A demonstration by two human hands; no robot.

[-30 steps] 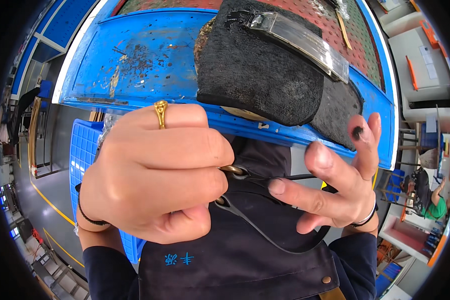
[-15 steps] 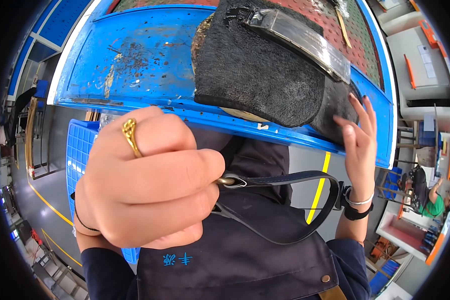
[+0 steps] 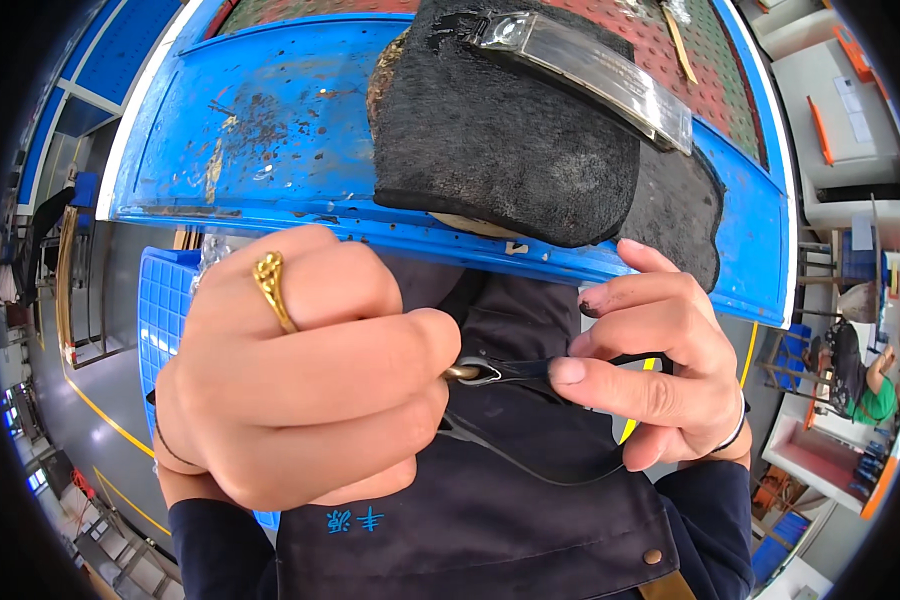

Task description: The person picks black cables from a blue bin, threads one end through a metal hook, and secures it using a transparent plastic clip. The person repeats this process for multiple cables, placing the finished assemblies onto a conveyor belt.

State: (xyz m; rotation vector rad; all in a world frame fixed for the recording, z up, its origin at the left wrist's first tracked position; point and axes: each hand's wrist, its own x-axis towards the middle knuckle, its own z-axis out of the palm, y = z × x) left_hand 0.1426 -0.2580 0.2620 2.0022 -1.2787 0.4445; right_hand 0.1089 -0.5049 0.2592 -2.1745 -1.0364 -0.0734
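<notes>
The left hand, filling the lower left of the frame, is curling into a tight fist, its fingers clenched around something of which only a brass-coloured tip is showing at centre; a gold ring is sitting on one finger. Just right of that tip, a small metal loop is joining a thin black strap, which is running across the centre of the frame, while a slack length of black cord is drooping below it.

The work looks to be at the point of fitting or threading the strap at that metal loop. The next move probably calls for a fine, steady pinch and keeping the strap taut between both hands.

The right hand, right of centre, is half curled: its thumb and forefinger are pinching the strap, the other fingers loosely bent.

Above both hands, across the top of the frame, a black fuzzy pad with a metal clip is lying on a worn blue table.
</notes>
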